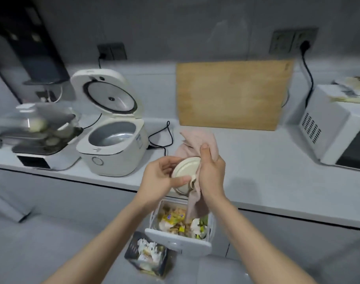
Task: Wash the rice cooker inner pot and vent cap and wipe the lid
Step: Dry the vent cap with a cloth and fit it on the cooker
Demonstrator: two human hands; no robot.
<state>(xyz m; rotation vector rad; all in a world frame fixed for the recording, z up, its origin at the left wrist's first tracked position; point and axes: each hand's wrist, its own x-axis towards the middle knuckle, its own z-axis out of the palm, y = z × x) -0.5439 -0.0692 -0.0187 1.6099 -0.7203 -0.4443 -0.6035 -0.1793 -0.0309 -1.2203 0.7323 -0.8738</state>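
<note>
Bare forearms rise from the bottom edge, and between them on the floor stands a dark mesh basket stuffed with crumpled paper. Just behind it is a white waste bin, its top open on food scraps and wrappers. Above the bin, the left grip holds a cream vent cap: the thumb lies across its round face and the fingers curl behind its rim. The right grip is closed around a pink cloth, thumb pointing up. The bunched cloth presses against the cap's right edge, and its loose tail hangs down over the bin. Beyond the hands runs the pale table. On its left part sits a white rice cooker with its lid swung up and a metal disc showing on the underside. The body's well is metal-lined, but whether that is the inner pot I cannot tell. A black cord loops on the table beside the cooker. Left of the cooker is a food steamer with pale round pieces under a clear cover. A wooden cutting board leans against the grey wall behind the hands, and a white microwave stands at the right. Dark wall sockets sit above, one with a plug in it.
</note>
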